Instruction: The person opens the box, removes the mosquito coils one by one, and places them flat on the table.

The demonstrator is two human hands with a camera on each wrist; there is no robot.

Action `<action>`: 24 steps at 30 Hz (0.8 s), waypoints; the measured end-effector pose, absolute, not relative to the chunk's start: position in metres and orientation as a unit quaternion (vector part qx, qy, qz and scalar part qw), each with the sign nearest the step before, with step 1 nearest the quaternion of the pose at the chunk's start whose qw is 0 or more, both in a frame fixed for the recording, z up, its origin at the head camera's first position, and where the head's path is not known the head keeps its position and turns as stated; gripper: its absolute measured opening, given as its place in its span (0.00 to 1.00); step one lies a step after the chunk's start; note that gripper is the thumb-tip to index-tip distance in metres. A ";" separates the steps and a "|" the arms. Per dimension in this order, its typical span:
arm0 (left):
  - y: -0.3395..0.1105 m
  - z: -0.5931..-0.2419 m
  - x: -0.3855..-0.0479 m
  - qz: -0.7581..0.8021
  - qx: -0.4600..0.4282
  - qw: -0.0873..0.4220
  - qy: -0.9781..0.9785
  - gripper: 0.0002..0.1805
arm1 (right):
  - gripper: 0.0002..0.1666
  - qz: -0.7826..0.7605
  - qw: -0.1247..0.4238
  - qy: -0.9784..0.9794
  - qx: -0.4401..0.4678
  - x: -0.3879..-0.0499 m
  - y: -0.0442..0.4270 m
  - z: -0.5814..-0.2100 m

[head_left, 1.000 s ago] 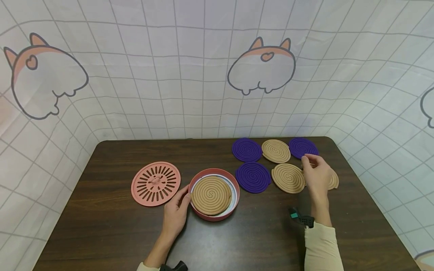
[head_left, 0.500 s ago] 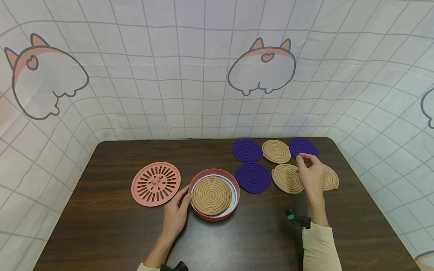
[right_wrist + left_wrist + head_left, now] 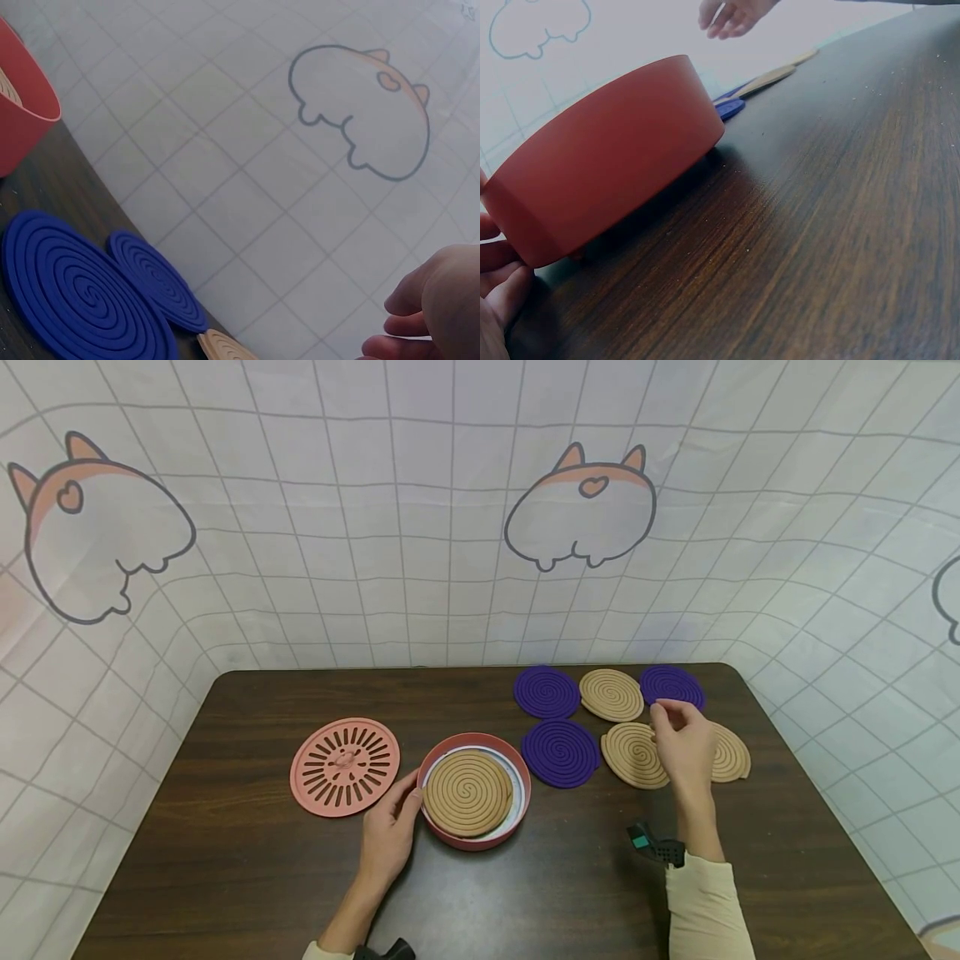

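Note:
A round red container (image 3: 522,806) with a pale lining stands mid-table. Tan mosquito coils (image 3: 467,792) lie stacked inside it; I cannot tell how many. My left hand (image 3: 387,831) holds the container by its left side, thumb and fingers around the wall; the left wrist view shows the red wall (image 3: 615,157) close up. My right hand (image 3: 686,747) is above a tan coil (image 3: 633,756) at the right, its fingers loosely bent with nothing visible between them. It partly hides another tan coil (image 3: 729,753). In the right wrist view, bent fingers (image 3: 409,324) show at the lower right.
A pink slotted lid (image 3: 345,767) lies left of the container. Purple coils (image 3: 560,752) and a further tan coil (image 3: 611,694) lie flat at the back right, close together. A white patterned curtain (image 3: 450,568) surrounds the table's (image 3: 240,827) back and sides.
My right hand has moved a little to the left over the coils, uncovering more of the rightmost tan coil. My left hand and the container have stayed in place.

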State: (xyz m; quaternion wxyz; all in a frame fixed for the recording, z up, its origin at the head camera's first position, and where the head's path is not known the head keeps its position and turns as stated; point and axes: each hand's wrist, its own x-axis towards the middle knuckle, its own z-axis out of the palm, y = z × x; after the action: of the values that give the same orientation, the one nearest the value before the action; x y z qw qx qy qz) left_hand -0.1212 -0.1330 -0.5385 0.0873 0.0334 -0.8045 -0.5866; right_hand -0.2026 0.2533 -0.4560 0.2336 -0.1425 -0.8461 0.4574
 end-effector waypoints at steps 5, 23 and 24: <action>-0.134 -0.538 -0.120 -0.586 0.033 0.084 -0.805 0.19 | 0.16 0.454 0.225 -0.850 -0.144 -0.202 0.253 -0.456; -0.133 -0.538 -0.122 -0.578 0.035 0.089 -0.810 0.19 | 0.18 0.440 0.200 -0.869 -0.109 -0.204 0.248 -0.462; -0.133 -0.538 -0.122 -0.579 0.036 0.088 -0.810 0.19 | 0.18 0.435 0.197 -0.872 -0.107 -0.205 0.247 -0.463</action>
State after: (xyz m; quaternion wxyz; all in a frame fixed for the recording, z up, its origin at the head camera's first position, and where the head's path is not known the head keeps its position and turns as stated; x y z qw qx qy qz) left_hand -0.1217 -0.1328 -0.5382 0.0882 0.0360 -0.8097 -0.5791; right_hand -0.2046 0.2471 -0.4632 0.1970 -0.1066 -0.8720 0.4353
